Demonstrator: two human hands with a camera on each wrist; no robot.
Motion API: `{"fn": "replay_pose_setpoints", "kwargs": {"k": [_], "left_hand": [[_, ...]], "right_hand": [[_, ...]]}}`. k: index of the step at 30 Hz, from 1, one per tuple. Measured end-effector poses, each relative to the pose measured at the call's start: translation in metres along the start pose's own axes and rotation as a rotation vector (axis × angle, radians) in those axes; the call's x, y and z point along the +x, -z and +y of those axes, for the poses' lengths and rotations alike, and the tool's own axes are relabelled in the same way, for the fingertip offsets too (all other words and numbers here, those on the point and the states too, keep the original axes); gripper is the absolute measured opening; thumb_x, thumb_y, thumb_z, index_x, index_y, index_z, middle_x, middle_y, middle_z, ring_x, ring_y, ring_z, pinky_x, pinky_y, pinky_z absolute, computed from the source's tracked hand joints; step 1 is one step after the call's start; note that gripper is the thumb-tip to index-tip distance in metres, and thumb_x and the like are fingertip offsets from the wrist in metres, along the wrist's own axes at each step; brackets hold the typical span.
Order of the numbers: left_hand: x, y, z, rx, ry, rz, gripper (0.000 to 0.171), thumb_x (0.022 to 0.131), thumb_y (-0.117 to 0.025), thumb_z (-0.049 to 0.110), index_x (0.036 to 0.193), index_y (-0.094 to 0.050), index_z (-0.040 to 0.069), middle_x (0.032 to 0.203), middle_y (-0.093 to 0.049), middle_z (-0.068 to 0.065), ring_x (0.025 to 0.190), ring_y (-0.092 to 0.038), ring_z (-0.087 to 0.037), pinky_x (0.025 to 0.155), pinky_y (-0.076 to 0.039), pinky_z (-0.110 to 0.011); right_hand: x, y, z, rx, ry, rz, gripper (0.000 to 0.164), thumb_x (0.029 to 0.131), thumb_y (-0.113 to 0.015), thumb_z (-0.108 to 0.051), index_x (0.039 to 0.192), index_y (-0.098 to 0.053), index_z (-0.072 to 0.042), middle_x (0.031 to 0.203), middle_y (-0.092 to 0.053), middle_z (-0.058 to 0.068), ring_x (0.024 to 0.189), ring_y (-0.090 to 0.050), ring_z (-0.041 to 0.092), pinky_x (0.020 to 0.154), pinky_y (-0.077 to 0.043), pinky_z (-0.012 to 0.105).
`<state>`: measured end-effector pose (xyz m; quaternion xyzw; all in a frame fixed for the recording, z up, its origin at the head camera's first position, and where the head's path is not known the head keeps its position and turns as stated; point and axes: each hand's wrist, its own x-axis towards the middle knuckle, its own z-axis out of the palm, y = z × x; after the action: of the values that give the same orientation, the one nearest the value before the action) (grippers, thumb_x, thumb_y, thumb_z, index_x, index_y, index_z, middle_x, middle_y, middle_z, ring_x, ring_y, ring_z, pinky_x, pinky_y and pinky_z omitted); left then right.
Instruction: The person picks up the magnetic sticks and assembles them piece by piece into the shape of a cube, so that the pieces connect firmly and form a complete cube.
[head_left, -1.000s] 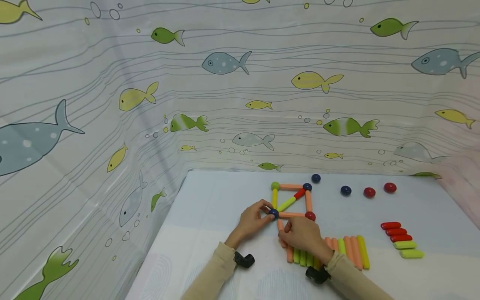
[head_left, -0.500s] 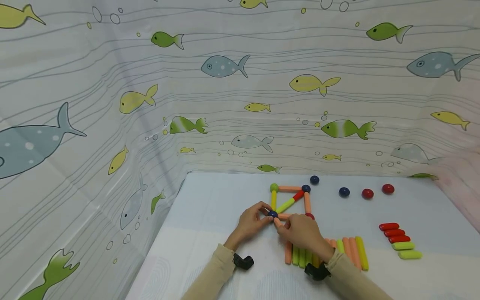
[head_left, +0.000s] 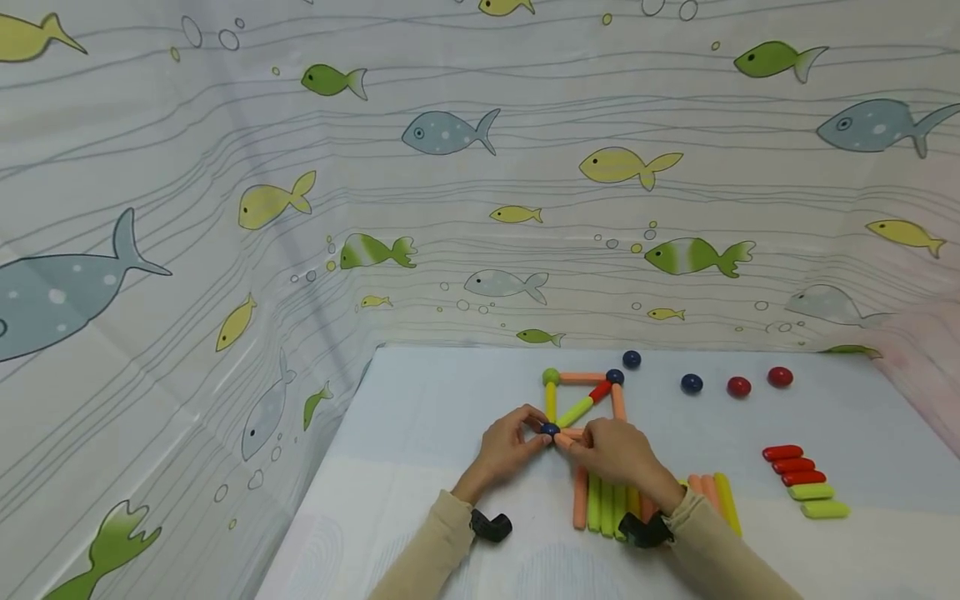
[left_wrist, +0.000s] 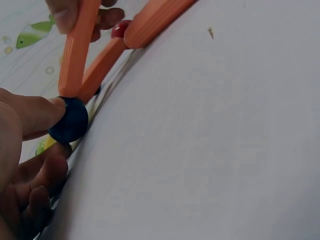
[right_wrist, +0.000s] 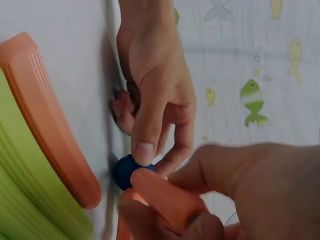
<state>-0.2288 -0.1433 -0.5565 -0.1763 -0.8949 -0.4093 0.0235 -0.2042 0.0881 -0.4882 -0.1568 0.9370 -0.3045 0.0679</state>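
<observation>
My left hand (head_left: 510, 442) pinches a dark blue ball (left_wrist: 69, 120) between thumb and fingers at the near left corner of a flat square frame of rods and balls. In my right hand (head_left: 618, 454), thumb and fingers pinch an orange rod (right_wrist: 165, 197). One end of this rod meets the blue ball, as both wrist views show. A yellow rod (head_left: 551, 402) leads from that ball to a green ball (head_left: 551, 377). A yellow-green and red diagonal (head_left: 577, 412) runs to another blue ball (head_left: 615, 377). My right hand hides the frame's near right corner in the head view.
Right of the frame lie loose blue balls (head_left: 692, 383) and red balls (head_left: 738, 387). Short red and yellow-green rods (head_left: 813, 478) sit at the far right. A row of longer rods (head_left: 606, 507) lies under and beside my right forearm. Fish-printed cloth (head_left: 480, 250) surrounds the table.
My right hand has brought the orange rod from below up to the blue ball, then swung its held end to the right. My left hand stays on the ball.
</observation>
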Motion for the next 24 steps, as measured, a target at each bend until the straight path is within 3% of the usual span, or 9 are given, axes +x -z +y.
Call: {"fn": "replay_pose_setpoints", "kwargs": {"k": [4, 10, 16, 24], "left_hand": [[0.001, 0.001, -0.002, -0.002, -0.019, 0.015, 0.024, 0.099, -0.076, 0.028, 0.121, -0.069, 0.023, 0.111, -0.077, -0.001, 0.055, -0.048, 0.002, 0.050, -0.039, -0.019], [0.001, 0.000, -0.003, -0.006, -0.014, 0.010, 0.025, 0.098, -0.076, 0.029, 0.121, -0.069, 0.022, 0.111, -0.077, -0.002, 0.054, -0.048, 0.003, 0.051, -0.040, -0.019], [0.001, 0.001, -0.002, 0.005, -0.019, 0.021, 0.025, 0.098, -0.076, 0.029, 0.121, -0.070, 0.022, 0.111, -0.077, -0.002, 0.055, -0.049, 0.003, 0.052, -0.042, -0.019], [0.000, -0.001, 0.001, 0.031, -0.018, 0.039, 0.028, 0.097, -0.077, 0.027, 0.123, -0.070, 0.023, 0.110, -0.076, -0.001, 0.058, -0.049, 0.004, 0.056, -0.042, -0.017]], "right_hand": [[0.002, 0.002, -0.009, 0.008, 0.024, 0.152, 0.030, 0.095, -0.080, -0.035, 0.095, -0.076, -0.005, 0.066, -0.060, -0.002, 0.052, -0.049, 0.012, 0.048, -0.037, 0.026], [0.012, -0.003, -0.016, 0.041, 0.098, 0.315, 0.022, 0.093, -0.082, -0.030, 0.098, -0.076, -0.009, 0.082, -0.073, 0.000, 0.059, -0.051, 0.009, 0.051, -0.039, 0.024], [0.024, -0.010, -0.017, 0.109, 0.162, 0.380, 0.019, 0.093, -0.083, -0.025, 0.102, -0.077, -0.009, 0.085, -0.073, -0.001, 0.057, -0.050, 0.004, 0.052, -0.040, 0.023], [0.037, -0.020, -0.011, 0.131, 0.292, 0.385, 0.022, 0.091, -0.084, -0.016, 0.108, -0.077, -0.004, 0.091, -0.072, 0.005, 0.062, -0.048, 0.003, 0.057, -0.043, 0.020]]}}
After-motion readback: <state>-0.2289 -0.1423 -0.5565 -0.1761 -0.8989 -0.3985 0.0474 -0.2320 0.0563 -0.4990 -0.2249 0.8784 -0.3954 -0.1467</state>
